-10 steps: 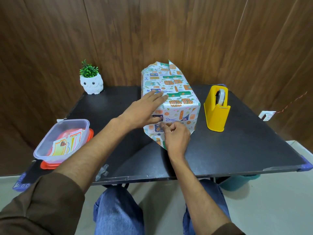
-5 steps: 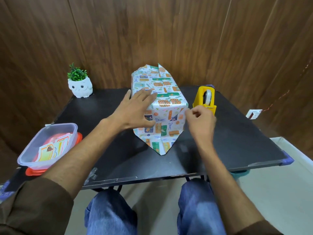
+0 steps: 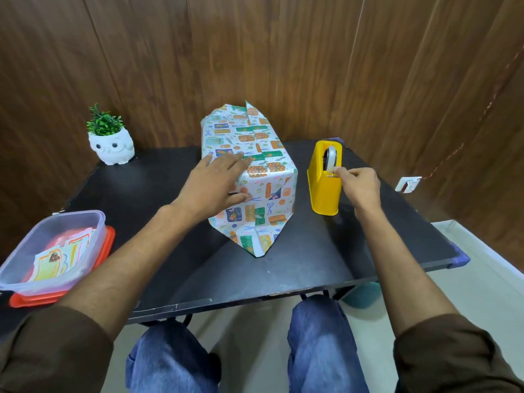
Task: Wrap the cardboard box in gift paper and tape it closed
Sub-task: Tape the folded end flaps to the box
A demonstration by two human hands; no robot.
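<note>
The box wrapped in patterned gift paper (image 3: 255,177) stands in the middle of the black table (image 3: 297,259). Its near end flap lies unfolded as a point on the tabletop, and the far end paper sticks up loosely. My left hand (image 3: 215,185) rests flat on the box's top and near left corner, fingers straight, thumb on the near face. To the right stands a yellow tape dispenser (image 3: 324,182). My right hand (image 3: 358,185) pinches the tape end at the dispenser's cutter.
A white owl pot with a green plant (image 3: 110,143) sits at the back left. A clear plastic container of labels on an orange lid (image 3: 54,253) sits at the front left edge. Wood panelling rises behind the table.
My right hand left the near flap of the paper and moved right to the tape dispenser, where it now pinches the tape end. The flap dropped onto the table. My left hand stays on the box.
</note>
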